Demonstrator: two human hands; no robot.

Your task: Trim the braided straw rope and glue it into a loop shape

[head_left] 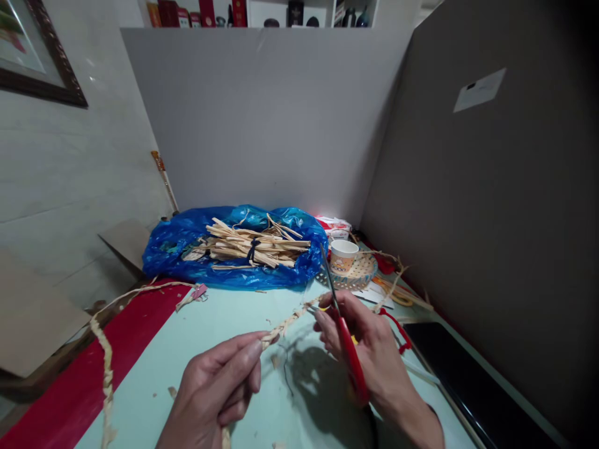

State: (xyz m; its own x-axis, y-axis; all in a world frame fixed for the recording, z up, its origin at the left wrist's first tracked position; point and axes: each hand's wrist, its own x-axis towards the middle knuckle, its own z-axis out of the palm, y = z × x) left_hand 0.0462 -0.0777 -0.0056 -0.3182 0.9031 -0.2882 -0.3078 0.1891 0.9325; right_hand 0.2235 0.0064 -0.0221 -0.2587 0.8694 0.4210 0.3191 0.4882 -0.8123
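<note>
My left hand [219,380] pinches a pale braided straw cord [291,320] between thumb and forefinger. The cord slants up to the right towards my right hand [367,340], and a lower piece of it shows beneath my left palm. Scissors with red handles [352,362] are in my right hand, one dark blade pointing up and away. The right fingertips are close around the far part of the cord; whether they pinch it I cannot tell. Small straw scraps [275,360] and a dark thread [286,368] lie below the cord on the pale green tabletop [224,312].
Behind, a tied bundle of straw strips [262,243] rests on a blue plastic bag [182,249]. A paper cup [344,257] stands on a woven tray [367,274]. Another braid [107,362] runs down the left, near a pink clip [199,293]. A black flat panel [468,380] lies right.
</note>
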